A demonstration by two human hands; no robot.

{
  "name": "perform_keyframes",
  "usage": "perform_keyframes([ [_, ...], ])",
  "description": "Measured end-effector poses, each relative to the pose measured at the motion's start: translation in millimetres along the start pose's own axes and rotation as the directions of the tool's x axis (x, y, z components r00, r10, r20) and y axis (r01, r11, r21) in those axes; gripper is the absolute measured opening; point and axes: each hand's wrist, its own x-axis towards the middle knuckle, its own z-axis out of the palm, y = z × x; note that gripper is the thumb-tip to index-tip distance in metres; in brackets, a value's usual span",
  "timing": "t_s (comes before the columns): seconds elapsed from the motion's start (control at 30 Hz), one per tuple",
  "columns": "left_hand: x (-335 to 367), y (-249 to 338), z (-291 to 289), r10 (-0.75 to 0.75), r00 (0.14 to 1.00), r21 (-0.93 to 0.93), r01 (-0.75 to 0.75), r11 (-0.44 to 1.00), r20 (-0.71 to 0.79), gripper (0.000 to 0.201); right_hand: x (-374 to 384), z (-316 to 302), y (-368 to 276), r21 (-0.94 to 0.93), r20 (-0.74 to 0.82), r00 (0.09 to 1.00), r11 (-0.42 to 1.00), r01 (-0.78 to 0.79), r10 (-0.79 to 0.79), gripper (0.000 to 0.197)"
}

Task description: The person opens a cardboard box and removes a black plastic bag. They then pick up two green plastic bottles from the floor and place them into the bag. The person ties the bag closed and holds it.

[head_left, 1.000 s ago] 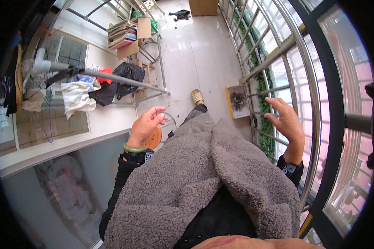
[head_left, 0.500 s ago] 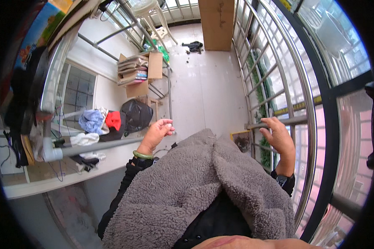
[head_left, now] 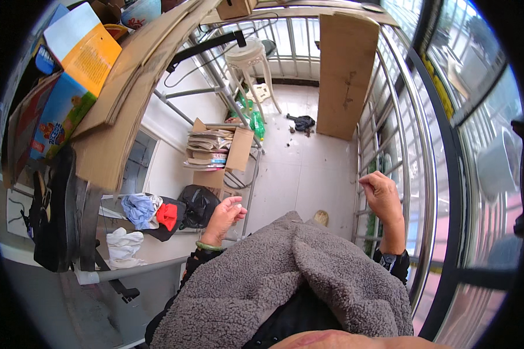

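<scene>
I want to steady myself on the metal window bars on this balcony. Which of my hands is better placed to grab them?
Right. The right hand is raised right beside the metal window bars, fingers curled, seemingly touching one. The left hand hangs loosely open in mid-balcony, away from the bars and holding nothing.

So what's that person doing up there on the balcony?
A person in a fuzzy grey coat stands on a narrow tiled balcony. Their right hand is up by the metal railing, fingers curled; whether it grips a bar is hard to tell. The left hand is raised, half open and holds nothing. Cardboard leans on the railing ahead, and clothes lie piled at left.
</scene>
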Motion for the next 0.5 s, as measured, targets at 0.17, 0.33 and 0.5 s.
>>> perform_keyframes([
  [0.17, 43.2, 32.9, 37.1, 0.112, 0.993, -0.074, -0.115, 0.991, -0.042, 0.033, 96.3, -16.5, 31.3, 0.035, 0.018, 0.995, 0.995, 0.097, -0.098, 0.007],
  [0.33, 62.2, 41.7, 45.1, 0.020, 0.989, -0.143, -0.042, 0.989, -0.149, 0.033, 169.5, 1.6, 59.9, -0.018, 0.219, 0.974, 0.997, 0.072, -0.066, 0.017],
  [0.5, 88.2, 51.5, 34.9, -0.052, 0.960, -0.146, 0.011, 0.989, -0.275, 0.032, 229.5, 42.0, 76.0, 0.127, 0.246, 0.944, 0.973, 0.192, -0.219, 0.020],
])
